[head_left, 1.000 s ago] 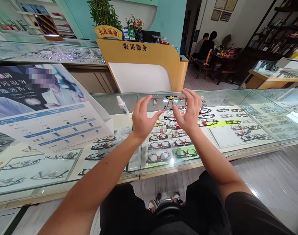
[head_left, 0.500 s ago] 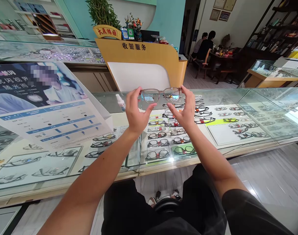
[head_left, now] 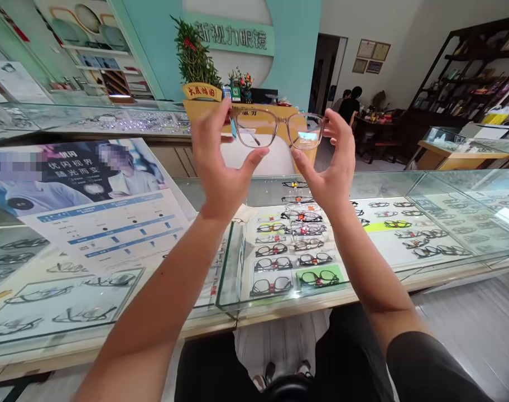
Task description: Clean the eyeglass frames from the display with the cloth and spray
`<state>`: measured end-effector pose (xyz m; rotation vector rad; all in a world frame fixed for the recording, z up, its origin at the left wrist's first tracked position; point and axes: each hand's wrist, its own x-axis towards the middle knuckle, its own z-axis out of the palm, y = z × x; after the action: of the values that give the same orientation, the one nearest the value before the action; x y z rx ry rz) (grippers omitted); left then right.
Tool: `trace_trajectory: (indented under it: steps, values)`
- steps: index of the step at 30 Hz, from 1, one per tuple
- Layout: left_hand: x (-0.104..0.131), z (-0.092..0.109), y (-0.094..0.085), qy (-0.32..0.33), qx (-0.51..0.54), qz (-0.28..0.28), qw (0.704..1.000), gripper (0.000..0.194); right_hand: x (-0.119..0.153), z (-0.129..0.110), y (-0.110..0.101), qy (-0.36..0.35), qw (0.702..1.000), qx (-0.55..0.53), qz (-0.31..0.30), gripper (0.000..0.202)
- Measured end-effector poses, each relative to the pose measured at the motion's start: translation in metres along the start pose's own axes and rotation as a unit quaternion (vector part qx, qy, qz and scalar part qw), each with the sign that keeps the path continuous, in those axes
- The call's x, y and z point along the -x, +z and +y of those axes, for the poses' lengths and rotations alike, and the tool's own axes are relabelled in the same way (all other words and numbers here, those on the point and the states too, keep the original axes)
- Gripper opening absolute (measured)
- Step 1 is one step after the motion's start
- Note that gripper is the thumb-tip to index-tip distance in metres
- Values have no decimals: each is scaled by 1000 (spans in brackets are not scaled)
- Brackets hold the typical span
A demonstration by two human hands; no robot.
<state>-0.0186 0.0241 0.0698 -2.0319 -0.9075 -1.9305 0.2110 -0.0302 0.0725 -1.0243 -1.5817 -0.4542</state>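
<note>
A pair of eyeglasses [head_left: 282, 119] with a pale see-through frame is held up in front of me, above the glass display counter. My left hand [head_left: 221, 159] grips its left side, thumb under the lens and fingers at the hinge. On the other side, my right hand [head_left: 332, 159] pinches the right edge in the same way. Both lenses face away from me, and parts of the temples show through them. Below my hands, rows of eyeglasses [head_left: 272, 286] lie inside the counter, some on green card.
A printed leaflet stand [head_left: 124, 206] rests on the glass counter [head_left: 229, 312] at left. Behind stand a yellow cashier desk [head_left: 296, 110], a potted plant [head_left: 196, 56] and a dark shelf [head_left: 447, 72]. People [head_left: 350, 105] sit at a far table on the right.
Both hands have raised the eyeglasses higher and nearer to me, so they look larger. The view has tilted up, bringing the wall sign into sight.
</note>
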Motion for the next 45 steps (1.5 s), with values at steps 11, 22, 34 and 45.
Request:
trace_trajectory:
  steps: [11, 22, 34, 45]
  values:
    - [-36, 2, 3, 26, 104, 42, 993, 80, -45, -38, -29, -34, 999, 12, 37, 62]
    - [-23, -5, 8, -11, 115, -30, 993, 79, -42, -16, -19, 11, 1000, -21, -13, 64]
    - [-22, 22, -3, 1, -5, 26, 1000, 77, -36, -2, -8, 43, 996, -27, -75, 52]
    - [-18, 21, -3, 0, -30, 23, 999, 77, -36, -6, -8, 78, 992, -34, -91, 45]
